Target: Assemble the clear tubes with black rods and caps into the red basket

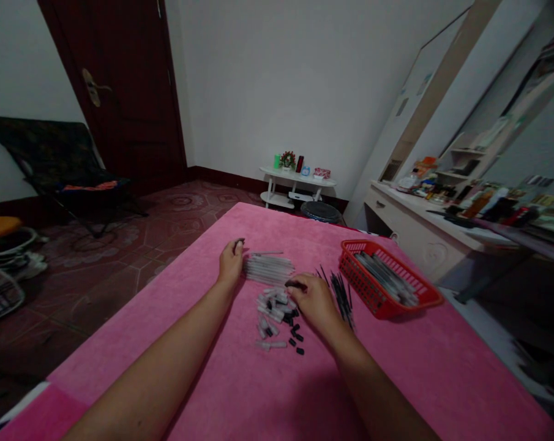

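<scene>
My left hand (231, 262) is closed at the left end of a row of clear pen barrels (269, 269), with a small dark piece (240, 240) at its fingertips. My right hand (317, 301) pinches another small dark piece (295, 285), whose kind I cannot make out, just above a pile of clear pen caps (272, 309). Several small black plugs (297, 335) lie at the pile's right side. Beside my right hand, thin black pen refills (341, 297) are spread in a loose bundle.
A red plastic basket (375, 303) holding many pens (387, 277) stands at the right of the pink cloth-covered table (240, 392). Beyond are a low white stand (286, 176), a dressing table (419, 223) and a folding chair (51, 153).
</scene>
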`<state>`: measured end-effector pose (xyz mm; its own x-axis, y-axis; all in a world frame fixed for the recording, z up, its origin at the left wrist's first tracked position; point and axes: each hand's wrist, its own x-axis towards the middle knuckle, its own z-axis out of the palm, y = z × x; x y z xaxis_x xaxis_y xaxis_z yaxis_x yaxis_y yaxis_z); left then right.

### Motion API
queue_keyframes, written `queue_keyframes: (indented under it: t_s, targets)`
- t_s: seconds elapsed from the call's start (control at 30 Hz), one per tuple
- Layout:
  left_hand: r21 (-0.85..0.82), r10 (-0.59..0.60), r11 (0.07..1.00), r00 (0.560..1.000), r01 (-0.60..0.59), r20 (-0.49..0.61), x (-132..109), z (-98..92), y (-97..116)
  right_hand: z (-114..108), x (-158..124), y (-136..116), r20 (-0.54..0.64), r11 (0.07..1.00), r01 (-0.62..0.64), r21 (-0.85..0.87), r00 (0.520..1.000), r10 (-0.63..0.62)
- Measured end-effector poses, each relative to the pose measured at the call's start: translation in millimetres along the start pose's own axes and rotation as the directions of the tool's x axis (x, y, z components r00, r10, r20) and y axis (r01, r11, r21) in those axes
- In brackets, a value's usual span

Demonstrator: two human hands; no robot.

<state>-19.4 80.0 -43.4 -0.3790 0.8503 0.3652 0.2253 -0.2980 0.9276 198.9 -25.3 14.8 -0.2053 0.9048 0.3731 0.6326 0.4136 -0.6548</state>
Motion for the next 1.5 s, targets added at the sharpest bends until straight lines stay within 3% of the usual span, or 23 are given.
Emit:
queue_keyframes:
  t_s: [0.2,0.47,0.73,0.87,1.0,1.13,1.23,1.27,1.3,1.33,1.37,1.43,1.5]
  targets:
    - [0.312,0.112,0.934,0.971,-0.175,0.210,2.6,0.9,20.6,1.3,-8.3,21.3,-0.266,0.998,-0.055,0.015,0.962,0.057]
    - [0.634,-0.023,0.703,0.881,-0.321,0.472,33.3,29.6,47.9,7.6,-10.4,42.4,-0.348,0.996,-0.057,0.062,0.934,0.075]
    - [0.703,-0.160,0.590,0.797,-0.397,0.583,44.4,49.4,64.6,7.3,-11.9,42.2,-0.341,0.995,-0.063,0.073,0.936,0.084]
    - [0.707,-0.193,0.594,0.786,-0.383,0.587,45.3,51.3,63.5,8.9,-11.7,41.2,-0.337,0.997,-0.060,0.046,0.939,0.072]
    - [0.675,-0.164,0.650,0.804,-0.349,0.572,45.2,53.7,64.4,10.1,-11.5,39.9,-0.339,0.995,-0.067,0.067,0.937,0.086]
    - [0.555,-0.010,0.767,0.859,-0.322,0.513,36.6,50.1,79.1,6.1,-12.5,39.1,-0.361,0.992,-0.063,0.107,0.927,0.098]
    - [0.402,0.109,0.865,0.895,-0.300,0.433,18.3,35.9,92.4,-4.4,-10.8,43.3,-0.414,0.990,-0.089,0.108,0.901,0.127]
    - [0.307,0.135,0.913,0.909,-0.269,0.394,10.3,28.6,94.9,-9.4,-9.4,45.7,-0.436,0.988,-0.113,0.106,0.888,0.148]
    - [-0.004,0.108,0.994,0.944,-0.113,0.310,2.0,20.5,96.1,-15.0,-7.9,48.3,-0.454,0.985,-0.138,0.108,0.874,0.173]
    - [-0.287,0.024,0.956,0.960,0.060,0.279,-6.4,12.1,95.9,-20.9,-6.2,50.8,-0.465,0.979,-0.170,0.110,0.862,0.202]
    - [-0.464,-0.084,0.857,0.949,0.225,0.305,-14.4,3.9,94.8,-26.8,-4.7,52.9,-0.463,0.974,-0.200,0.107,0.857,0.227]
    - [-0.623,-0.250,0.639,0.887,0.452,0.387,-27.9,-8.9,91.1,-37.7,-2.7,54.2,-0.401,0.963,-0.263,0.048,0.878,0.260]
    - [-0.678,-0.373,0.472,0.824,0.564,0.426,-37.9,-14.6,88.3,-45.2,-2.8,50.4,-0.275,0.938,-0.332,-0.105,0.916,0.293]
